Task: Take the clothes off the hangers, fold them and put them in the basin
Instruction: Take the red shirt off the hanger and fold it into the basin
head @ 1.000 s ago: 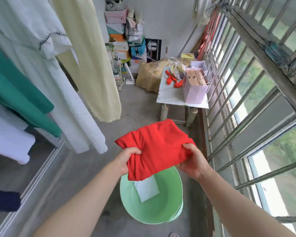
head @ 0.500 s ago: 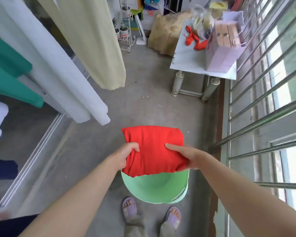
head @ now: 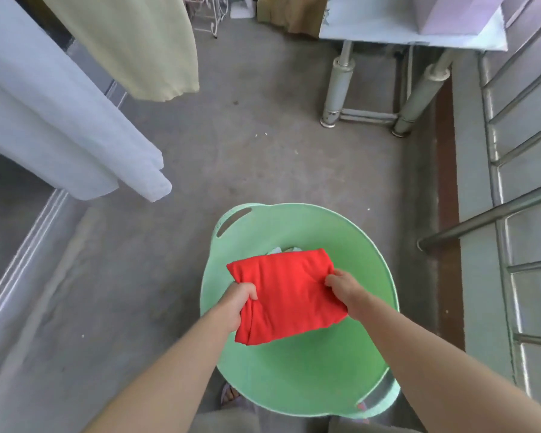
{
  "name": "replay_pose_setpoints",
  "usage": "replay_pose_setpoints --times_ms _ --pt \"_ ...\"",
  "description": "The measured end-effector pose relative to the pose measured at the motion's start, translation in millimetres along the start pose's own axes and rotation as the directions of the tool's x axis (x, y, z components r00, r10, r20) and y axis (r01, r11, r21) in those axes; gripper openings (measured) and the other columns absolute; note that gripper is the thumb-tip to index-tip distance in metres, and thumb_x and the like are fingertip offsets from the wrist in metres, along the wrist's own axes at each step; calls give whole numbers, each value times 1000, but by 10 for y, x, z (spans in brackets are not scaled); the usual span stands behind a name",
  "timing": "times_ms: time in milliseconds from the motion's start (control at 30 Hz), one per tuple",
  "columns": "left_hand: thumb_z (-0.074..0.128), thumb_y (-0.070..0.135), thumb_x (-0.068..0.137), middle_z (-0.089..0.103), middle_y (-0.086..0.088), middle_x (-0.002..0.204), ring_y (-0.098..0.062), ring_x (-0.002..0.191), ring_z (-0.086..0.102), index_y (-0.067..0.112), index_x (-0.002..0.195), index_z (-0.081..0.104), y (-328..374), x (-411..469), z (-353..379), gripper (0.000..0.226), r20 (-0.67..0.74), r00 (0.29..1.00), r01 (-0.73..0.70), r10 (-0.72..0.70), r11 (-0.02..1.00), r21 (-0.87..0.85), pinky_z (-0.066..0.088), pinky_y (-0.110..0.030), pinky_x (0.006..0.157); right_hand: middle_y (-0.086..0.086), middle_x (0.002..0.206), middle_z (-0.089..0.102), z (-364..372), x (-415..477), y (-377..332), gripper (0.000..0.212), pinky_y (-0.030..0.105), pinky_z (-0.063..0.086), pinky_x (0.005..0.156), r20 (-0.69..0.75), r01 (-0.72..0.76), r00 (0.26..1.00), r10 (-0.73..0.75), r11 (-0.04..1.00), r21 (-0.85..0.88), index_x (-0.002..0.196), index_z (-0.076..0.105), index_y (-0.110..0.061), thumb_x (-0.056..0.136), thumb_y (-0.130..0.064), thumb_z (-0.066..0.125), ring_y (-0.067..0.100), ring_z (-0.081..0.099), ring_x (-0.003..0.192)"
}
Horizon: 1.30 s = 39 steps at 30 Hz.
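A folded red garment (head: 289, 296) is held flat inside the mouth of the round green basin (head: 310, 370) on the floor. My left hand (head: 236, 303) grips its left edge and my right hand (head: 345, 287) grips its right edge. A pale folded cloth (head: 283, 250) peeks out from under the garment's far edge, inside the basin. At the upper left hang a white garment (head: 60, 129) and a pale yellow garment (head: 144, 42).
A white table (head: 397, 29) on metal legs (head: 338, 85) stands ahead to the right. A metal window grille (head: 519, 170) runs along the right side. A sliding-door track (head: 22, 260) lies at the left. My feet (head: 231, 396) stand just behind the basin.
Both hands have lowered the red garment down into the basin, and my view has tilted further down.
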<state>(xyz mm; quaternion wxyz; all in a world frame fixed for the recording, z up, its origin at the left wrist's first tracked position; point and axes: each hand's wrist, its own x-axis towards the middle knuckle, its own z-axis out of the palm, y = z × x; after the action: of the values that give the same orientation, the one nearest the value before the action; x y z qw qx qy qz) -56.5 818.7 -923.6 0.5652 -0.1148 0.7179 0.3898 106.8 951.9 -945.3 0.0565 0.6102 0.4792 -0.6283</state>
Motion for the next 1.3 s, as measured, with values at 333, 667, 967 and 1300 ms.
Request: replay_pose_setpoints --times_ms 333,667,967,1300 --pt "34 -8 78 56 -15 74 -27 65 54 1 78 54 -684 1877 158 23 -141 989 30 -31 999 -13 44 -29 62 14 93 50 388 1709 719 19 24 30 70 -13 74 997 -82 949 -307 92 56 -6 94 -4 37 20 45 89" --pt "71 27 58 66 -20 111 -34 95 66 6 119 58 -1399 3600 -48 66 -169 984 42 -50 998 -48 52 -54 88 18 135 51 663 2502 1012 57 37 42 99 31 18 999 -18 1000 2 138 40 2 91 -24 61 31 52 121" --pt "46 24 99 62 -14 113 -32 107 61 21 107 54 -1194 3454 106 11 -186 977 -136 105 977 -163 46 -58 96 21 118 62 693 2594 1102 31 24 47 68 -36 196 981 -193 971 138 122 56 3 91 3 53 21 55 93" --pt "61 21 89 53 -19 130 -34 119 53 3 129 45 -1123 2951 270 47 -469 702 -253 536 803 540 41 -38 96 9 126 53 595 2552 1107 57 37 41 100 -70 497 631 -773 471 -729 131 52 -20 77 -10 64 32 49 114"
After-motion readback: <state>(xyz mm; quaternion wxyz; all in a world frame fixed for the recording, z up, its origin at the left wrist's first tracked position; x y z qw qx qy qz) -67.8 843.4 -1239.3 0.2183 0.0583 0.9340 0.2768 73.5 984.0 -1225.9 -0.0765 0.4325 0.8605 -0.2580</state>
